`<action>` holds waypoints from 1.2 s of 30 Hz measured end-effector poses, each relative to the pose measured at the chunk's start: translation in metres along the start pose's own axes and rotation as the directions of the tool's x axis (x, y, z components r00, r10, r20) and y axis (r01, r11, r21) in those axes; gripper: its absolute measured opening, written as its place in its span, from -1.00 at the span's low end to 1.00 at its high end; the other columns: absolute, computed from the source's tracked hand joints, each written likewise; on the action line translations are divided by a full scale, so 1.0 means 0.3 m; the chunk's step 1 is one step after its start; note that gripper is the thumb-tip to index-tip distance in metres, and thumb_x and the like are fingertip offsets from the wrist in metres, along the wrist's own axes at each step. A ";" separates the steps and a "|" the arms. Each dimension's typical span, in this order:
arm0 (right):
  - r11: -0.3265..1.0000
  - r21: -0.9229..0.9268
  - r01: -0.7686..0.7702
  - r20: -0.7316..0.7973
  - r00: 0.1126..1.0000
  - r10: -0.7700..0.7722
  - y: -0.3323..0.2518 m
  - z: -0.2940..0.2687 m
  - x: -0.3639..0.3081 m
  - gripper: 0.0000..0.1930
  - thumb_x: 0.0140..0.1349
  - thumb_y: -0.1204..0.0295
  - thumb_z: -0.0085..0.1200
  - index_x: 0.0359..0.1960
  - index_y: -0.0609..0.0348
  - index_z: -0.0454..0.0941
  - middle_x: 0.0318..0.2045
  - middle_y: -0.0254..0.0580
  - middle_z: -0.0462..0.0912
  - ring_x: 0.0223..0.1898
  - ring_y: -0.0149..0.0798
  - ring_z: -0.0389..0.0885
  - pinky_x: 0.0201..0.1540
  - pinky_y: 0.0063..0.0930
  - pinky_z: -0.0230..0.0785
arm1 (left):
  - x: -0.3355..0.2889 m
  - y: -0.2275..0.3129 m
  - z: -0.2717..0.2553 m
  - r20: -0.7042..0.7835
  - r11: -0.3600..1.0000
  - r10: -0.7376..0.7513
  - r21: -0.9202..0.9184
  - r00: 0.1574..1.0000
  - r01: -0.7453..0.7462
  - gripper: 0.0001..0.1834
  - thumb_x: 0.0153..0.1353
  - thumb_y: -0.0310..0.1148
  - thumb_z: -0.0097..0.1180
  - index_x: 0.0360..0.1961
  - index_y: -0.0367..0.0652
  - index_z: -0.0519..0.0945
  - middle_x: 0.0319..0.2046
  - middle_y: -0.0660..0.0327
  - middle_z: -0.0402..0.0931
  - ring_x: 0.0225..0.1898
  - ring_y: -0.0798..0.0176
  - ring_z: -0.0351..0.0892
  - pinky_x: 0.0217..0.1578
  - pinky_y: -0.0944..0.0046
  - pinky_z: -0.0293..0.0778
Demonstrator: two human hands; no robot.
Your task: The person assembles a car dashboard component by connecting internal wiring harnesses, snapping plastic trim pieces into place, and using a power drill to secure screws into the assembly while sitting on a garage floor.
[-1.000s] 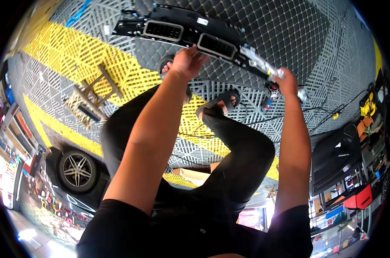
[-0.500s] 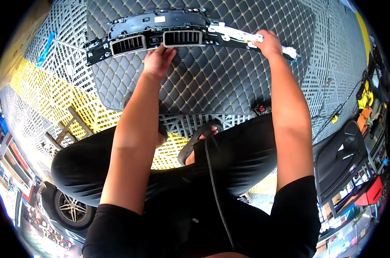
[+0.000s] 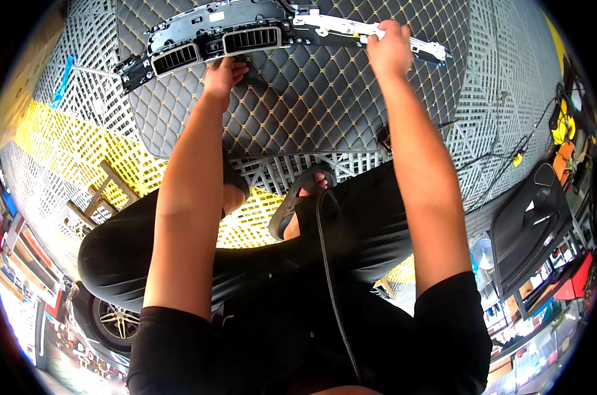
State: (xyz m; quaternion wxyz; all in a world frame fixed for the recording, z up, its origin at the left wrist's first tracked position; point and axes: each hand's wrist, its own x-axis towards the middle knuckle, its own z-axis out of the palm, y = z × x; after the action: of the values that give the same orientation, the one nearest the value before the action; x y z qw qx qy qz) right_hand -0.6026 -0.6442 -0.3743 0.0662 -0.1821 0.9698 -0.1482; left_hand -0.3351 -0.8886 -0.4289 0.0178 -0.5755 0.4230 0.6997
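Observation:
A long black car dashboard trim panel (image 3: pixel 209 23) with two rectangular air vents lies across the far side of the quilted mat. A white bracket strip (image 3: pixel 334 24) runs along its right part. My left hand (image 3: pixel 223 79) pinches the panel's lower edge beneath the gap between the left vent (image 3: pixel 175 59) and the right vent (image 3: pixel 252 41); its other fingers are loosely bent. On the white strip, right of the middle, my right hand (image 3: pixel 390 51) is closed, fingers over the top edge. The panel's underside is hidden.
The black diamond-quilted mat (image 3: pixel 298 99) covers a grey and yellow grid floor (image 3: pixel 68 145). A dark object near the mat's front edge is partly behind my right forearm. Cables (image 3: pixel 499 161), a black door panel (image 3: pixel 532 230) and a wheel (image 3: pixel 116 321) stand around me.
The panel and both hands sit further left and higher in view, with the panel's left end tilted lower. My right hand has shifted slightly left along the white strip. The view itself has moved too.

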 end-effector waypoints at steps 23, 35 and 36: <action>0.811 -0.155 -0.564 0.163 0.795 0.584 0.659 -0.180 -0.920 -0.44 0.27 0.26 0.32 0.26 0.22 0.52 0.11 0.04 0.66 0.15 -0.12 0.63 0.20 -0.25 0.43 | -0.286 -0.167 0.085 0.208 0.373 0.582 0.791 0.786 -0.485 -0.39 0.25 -0.23 0.31 0.28 -0.18 0.46 0.22 -0.12 0.44 0.26 -0.19 0.46 0.27 -0.01 0.44; 0.836 0.257 -0.485 0.133 0.875 0.466 0.732 -0.533 -0.923 -0.60 0.16 0.47 0.26 0.05 0.33 0.61 -0.10 0.00 0.74 -0.12 -0.23 0.73 -0.07 -0.38 0.54 | -0.437 -0.114 -0.028 0.112 0.434 0.610 0.781 0.785 -0.449 -0.48 0.28 -0.24 0.23 0.24 -0.17 0.53 0.11 -0.08 0.59 0.16 -0.14 0.56 0.21 0.00 0.48; 0.746 0.551 -0.374 0.073 0.912 0.404 0.696 -0.619 -0.913 -0.58 0.16 0.64 0.14 0.11 0.39 0.55 -0.06 -0.04 0.74 -0.10 -0.22 0.71 -0.04 -0.43 0.52 | -0.432 -0.081 -0.031 0.090 0.430 0.629 0.787 0.772 -0.443 -0.49 0.28 -0.25 0.24 0.23 -0.18 0.54 0.10 -0.07 0.60 0.16 -0.13 0.57 0.20 0.00 0.49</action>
State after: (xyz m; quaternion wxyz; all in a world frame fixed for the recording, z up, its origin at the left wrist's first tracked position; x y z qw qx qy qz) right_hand -0.4527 -0.3073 -0.2429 0.1206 0.0548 0.9024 -0.4100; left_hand -0.2716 -0.8188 -0.3362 -0.0087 -0.4162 0.8397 0.3488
